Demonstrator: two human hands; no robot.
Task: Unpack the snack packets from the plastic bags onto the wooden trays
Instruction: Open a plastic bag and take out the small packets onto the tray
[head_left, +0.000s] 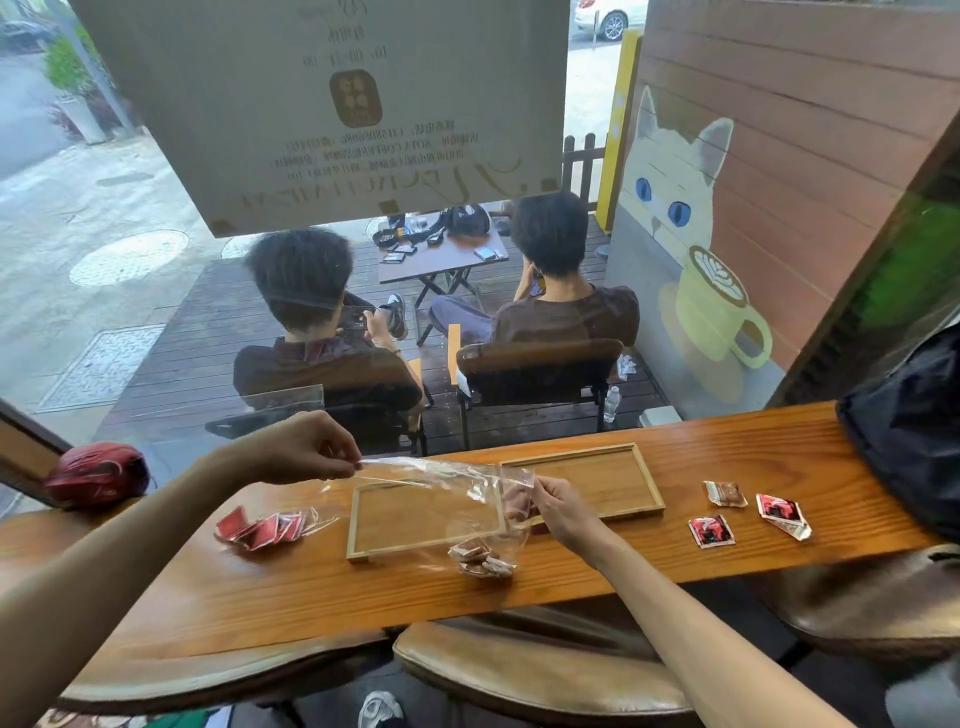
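Two wooden trays sit on the bench (571, 577): the left tray (358, 525) and the right tray (649, 483). Two clear plastic bags hold packets: one with red packets (262, 527) lying on the bench, one with brownish packets (480, 556) (contents bunched, so uncountable). About four loose packets (711, 531) lie to the right. Two hands appear: left (306, 447), right (556, 506). One red helmet (96, 473).
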